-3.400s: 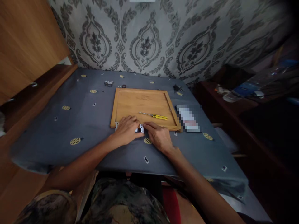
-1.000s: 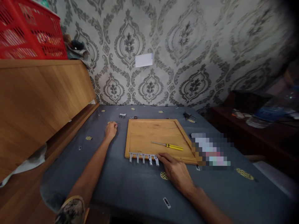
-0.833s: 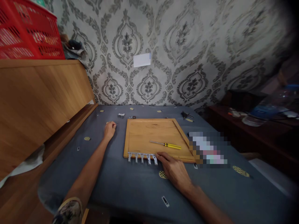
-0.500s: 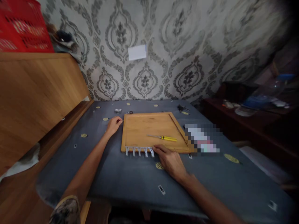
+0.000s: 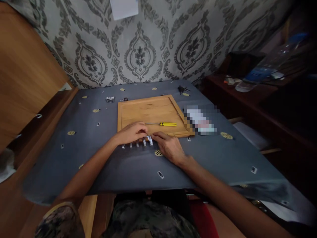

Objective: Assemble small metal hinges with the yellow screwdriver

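Observation:
A framed wooden board (image 5: 146,109) lies flat on the cloth-covered table. Several small metal brackets (image 5: 144,143) stick out in a row along its front edge. At the row's right end, my right hand (image 5: 170,148) steadies the rightmost metal bracket (image 5: 150,141) with its fingertips. My left hand (image 5: 131,133) reaches over the front of the board with its fingers pinched at that same bracket. Whatever is in the pinch is too small to make out. A screwdriver (image 5: 168,124) with a yellow and black handle rests on the board, just beyond my fingers.
Beyond the board lie a small pile of metal parts (image 5: 110,99) and a black tool-like item (image 5: 183,89). A blurred-out flat item (image 5: 198,115) is right of the board. A plastic bottle (image 5: 257,74) stands on a dark side table. A wooden panel (image 5: 27,56) rises at left.
My left hand has moved from beside the board's left edge to the rightmost bracket. My right hand stays at that bracket. The view has tilted downward.

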Available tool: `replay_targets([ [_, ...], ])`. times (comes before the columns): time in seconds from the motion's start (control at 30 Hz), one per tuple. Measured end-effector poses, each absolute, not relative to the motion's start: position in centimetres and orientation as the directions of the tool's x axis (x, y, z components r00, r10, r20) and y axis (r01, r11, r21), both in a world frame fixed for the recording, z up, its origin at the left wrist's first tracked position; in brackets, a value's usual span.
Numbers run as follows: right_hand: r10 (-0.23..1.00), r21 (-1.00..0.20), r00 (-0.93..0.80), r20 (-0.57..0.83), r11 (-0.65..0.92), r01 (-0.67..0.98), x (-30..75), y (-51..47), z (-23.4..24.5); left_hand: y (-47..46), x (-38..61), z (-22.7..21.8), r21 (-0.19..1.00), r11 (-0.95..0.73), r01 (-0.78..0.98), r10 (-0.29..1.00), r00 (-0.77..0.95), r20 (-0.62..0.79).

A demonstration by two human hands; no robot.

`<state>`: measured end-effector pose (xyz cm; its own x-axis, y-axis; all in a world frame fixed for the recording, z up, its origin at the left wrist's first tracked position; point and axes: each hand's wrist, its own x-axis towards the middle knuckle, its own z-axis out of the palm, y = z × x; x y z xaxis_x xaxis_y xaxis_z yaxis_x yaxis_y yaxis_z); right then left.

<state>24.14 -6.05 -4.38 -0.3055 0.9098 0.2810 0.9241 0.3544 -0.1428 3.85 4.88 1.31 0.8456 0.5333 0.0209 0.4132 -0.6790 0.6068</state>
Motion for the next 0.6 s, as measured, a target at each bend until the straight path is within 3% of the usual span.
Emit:
replay_targets([
  [0.6, 0.879, -0.183, -0.333, 0.341, 0.410, 0.894, 24.06, -6.12, -4.21, 3.61, 4.72, 1.70, 0.470, -0.764, 0.443, 0.478, 0.877, -0.049],
])
